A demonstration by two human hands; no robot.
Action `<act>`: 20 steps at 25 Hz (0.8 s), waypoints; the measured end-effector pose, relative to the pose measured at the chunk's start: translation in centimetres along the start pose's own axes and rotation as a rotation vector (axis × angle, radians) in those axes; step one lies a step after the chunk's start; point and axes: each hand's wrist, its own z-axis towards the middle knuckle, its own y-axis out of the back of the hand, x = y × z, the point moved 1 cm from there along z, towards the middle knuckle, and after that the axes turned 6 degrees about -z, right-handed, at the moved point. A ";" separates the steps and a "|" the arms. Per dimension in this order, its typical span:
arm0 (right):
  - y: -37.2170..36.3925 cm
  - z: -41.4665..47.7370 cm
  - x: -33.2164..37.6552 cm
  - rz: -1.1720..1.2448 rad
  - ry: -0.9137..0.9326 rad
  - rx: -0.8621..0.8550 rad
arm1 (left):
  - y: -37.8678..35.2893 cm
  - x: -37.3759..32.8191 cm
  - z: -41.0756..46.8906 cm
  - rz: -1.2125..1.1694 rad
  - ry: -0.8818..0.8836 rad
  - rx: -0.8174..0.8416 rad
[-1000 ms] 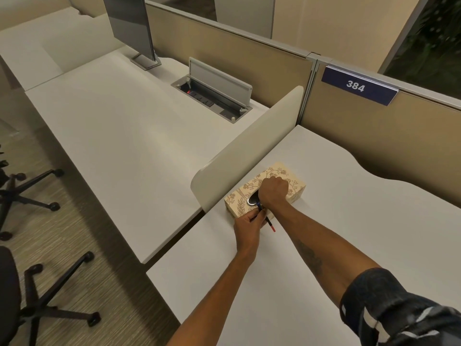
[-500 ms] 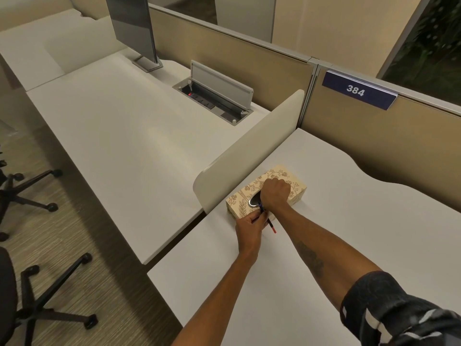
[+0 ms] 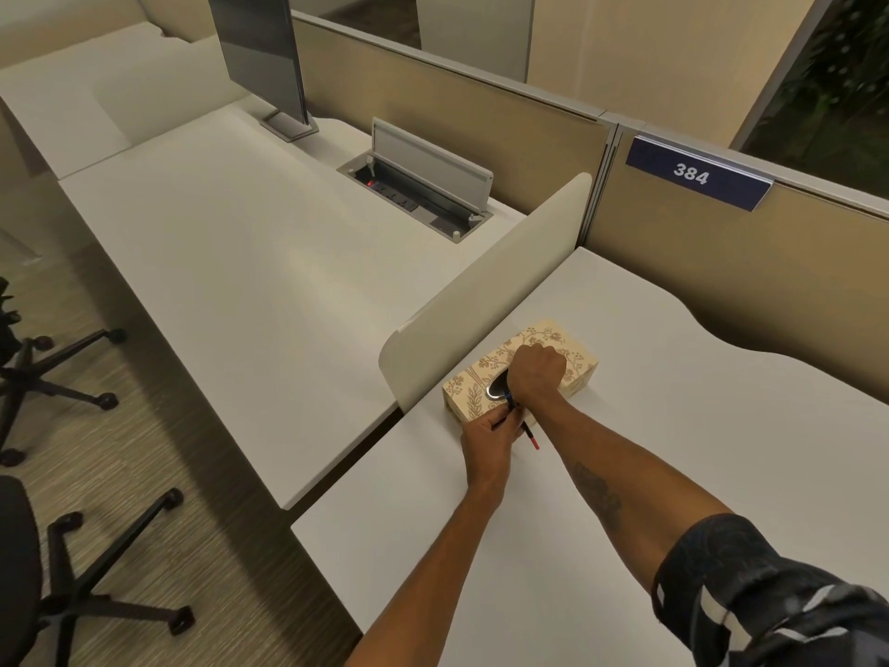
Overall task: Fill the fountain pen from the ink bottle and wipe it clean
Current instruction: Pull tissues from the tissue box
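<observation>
Fingers of the right hand [image 3: 538,373] are curled shut over the tissue box [image 3: 522,370] slot, on what I cannot tell, while the left hand [image 3: 490,440] pinches the fountain pen [image 3: 522,423] beside it on the worktop [image 3: 673,474]; better to draw one tissue slowly, keeping the pen off the box

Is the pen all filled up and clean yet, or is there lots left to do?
No ink bottle shows, so whether the pen is filled cannot be told. Right now the left hand holds the thin dark pen with its red end over the white desk, while the right hand is bunched at the opening of the flowery tissue box. No tissue is out, so the wiping is still left.
</observation>
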 end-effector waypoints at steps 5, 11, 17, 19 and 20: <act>-0.2 -0.2 0.1 -0.005 -0.018 -0.016 | -0.1 0.0 0.1 -0.026 0.015 0.009; -0.3 0.0 0.1 -0.027 -0.007 0.000 | -0.1 0.3 0.0 -0.047 0.019 0.004; -0.4 0.0 0.1 -0.028 -0.021 -0.012 | 0.0 0.3 -0.3 -0.080 0.019 -0.016; -0.4 0.1 0.1 -0.021 -0.028 -0.025 | 0.0 0.3 -0.3 -0.072 0.021 -0.016; -0.4 0.1 0.1 -0.020 -0.030 -0.035 | 0.0 0.3 -0.2 -0.068 0.020 -0.015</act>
